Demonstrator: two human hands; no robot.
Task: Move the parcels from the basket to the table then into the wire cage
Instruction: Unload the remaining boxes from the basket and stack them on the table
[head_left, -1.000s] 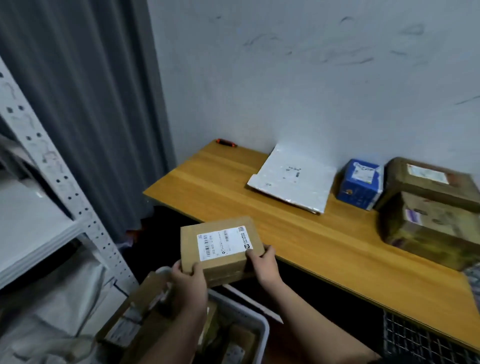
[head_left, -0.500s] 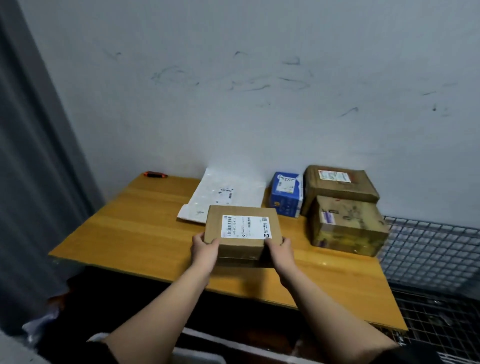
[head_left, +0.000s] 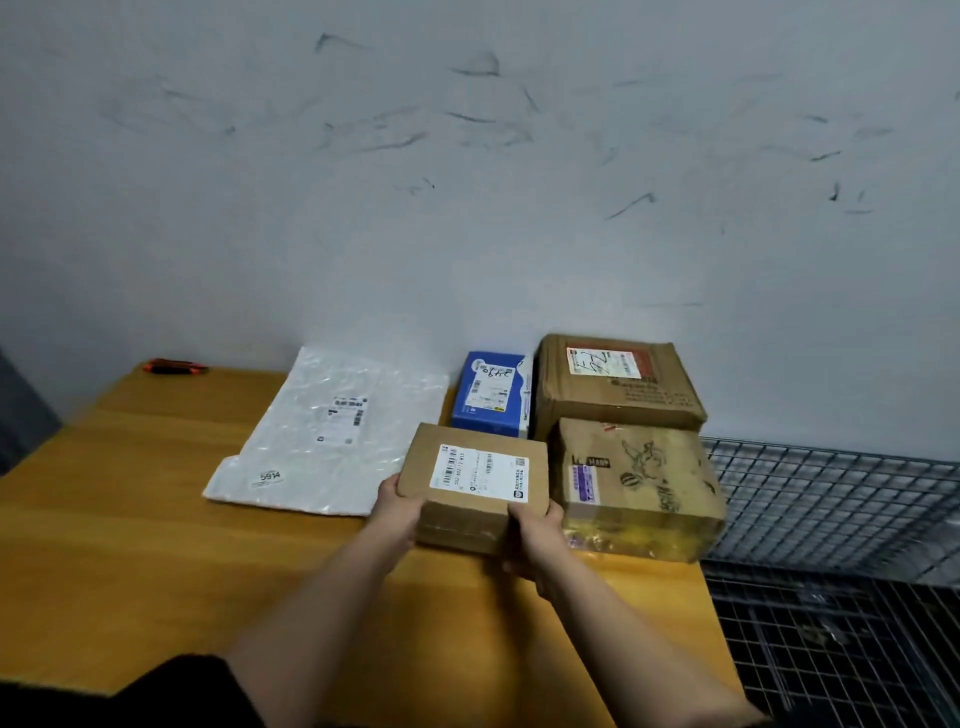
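A small brown cardboard parcel (head_left: 475, 486) with a white label is held from both sides, low over or on the wooden table (head_left: 130, 545); I cannot tell if it touches. My left hand (head_left: 400, 506) grips its left edge and my right hand (head_left: 535, 535) grips its near right corner. It sits just in front of a blue box (head_left: 491, 395) and left of a printed brown parcel (head_left: 636, 488). A larger brown box (head_left: 618, 384) stands behind that one. A flat white plastic mailer (head_left: 332, 431) lies to the left. The wire cage (head_left: 841, 519) is right of the table. The basket is out of view.
An orange and black tool (head_left: 174, 367) lies at the table's back left corner against the scuffed wall. A grey curtain edge (head_left: 21, 415) shows at far left. The table's near left part is bare wood.
Both hands carried the small brown parcel up from the basket, across the table and forward to the spot in front of the blue box. The view swung right, so the basket left the frame.
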